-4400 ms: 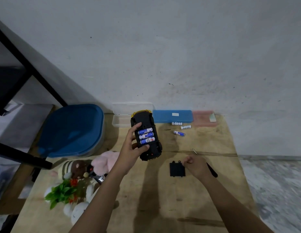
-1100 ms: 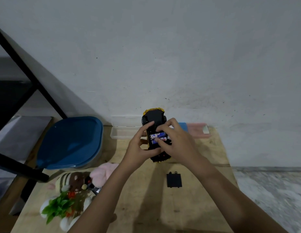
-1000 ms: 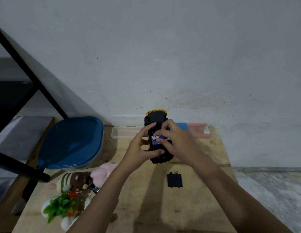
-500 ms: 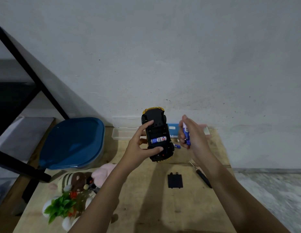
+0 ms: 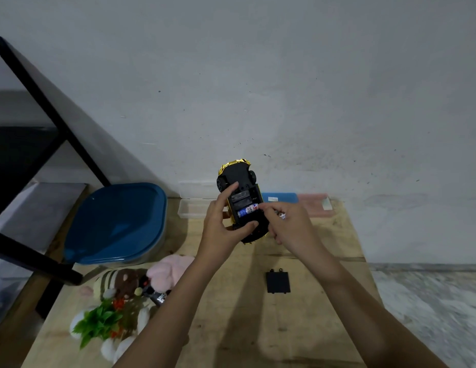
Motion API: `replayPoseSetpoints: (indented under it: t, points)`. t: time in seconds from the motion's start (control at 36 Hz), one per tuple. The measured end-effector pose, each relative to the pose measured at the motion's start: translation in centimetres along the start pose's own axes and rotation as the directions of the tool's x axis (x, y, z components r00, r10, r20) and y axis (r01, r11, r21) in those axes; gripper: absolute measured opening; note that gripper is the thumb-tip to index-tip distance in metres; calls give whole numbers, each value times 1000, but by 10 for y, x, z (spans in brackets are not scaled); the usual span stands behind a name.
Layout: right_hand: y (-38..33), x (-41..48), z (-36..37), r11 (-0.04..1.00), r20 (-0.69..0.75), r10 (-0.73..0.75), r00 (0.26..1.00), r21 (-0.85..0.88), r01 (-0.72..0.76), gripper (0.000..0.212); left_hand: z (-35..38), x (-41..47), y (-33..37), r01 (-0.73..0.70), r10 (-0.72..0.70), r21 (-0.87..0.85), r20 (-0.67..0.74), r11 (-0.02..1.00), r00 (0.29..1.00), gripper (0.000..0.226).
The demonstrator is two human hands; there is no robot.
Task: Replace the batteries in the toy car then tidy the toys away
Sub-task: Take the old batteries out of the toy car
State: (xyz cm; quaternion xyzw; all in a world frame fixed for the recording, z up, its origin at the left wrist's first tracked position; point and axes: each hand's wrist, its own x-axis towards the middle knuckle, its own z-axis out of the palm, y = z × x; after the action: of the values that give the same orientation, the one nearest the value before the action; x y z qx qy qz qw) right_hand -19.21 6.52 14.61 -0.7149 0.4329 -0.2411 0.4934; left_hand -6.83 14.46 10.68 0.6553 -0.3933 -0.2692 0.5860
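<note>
The left hand (image 5: 223, 221) grips the upturned toy car (image 5: 241, 200); the right hand (image 5: 290, 224) pinches the remaining battery (image 5: 247, 210), its fingertips hiding the compartment's edge, and clutches something half-hidden.

Upturned black-and-gold toy car (image 5: 241, 192), one blue battery (image 5: 247, 210) inside.

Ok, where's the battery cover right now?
In the head view the black battery cover lies flat on the wooden table, near its right side, below the upturned toy car and beside the right forearm.
</note>
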Motion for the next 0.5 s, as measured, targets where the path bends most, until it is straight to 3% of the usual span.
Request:
replayPoseSetpoints:
  t: [0.5]
  points:
    - [3,4,-6,961,-26,99,995,261,-89,22,-2,-1,10,-44,47,-64,36,997,998,78]
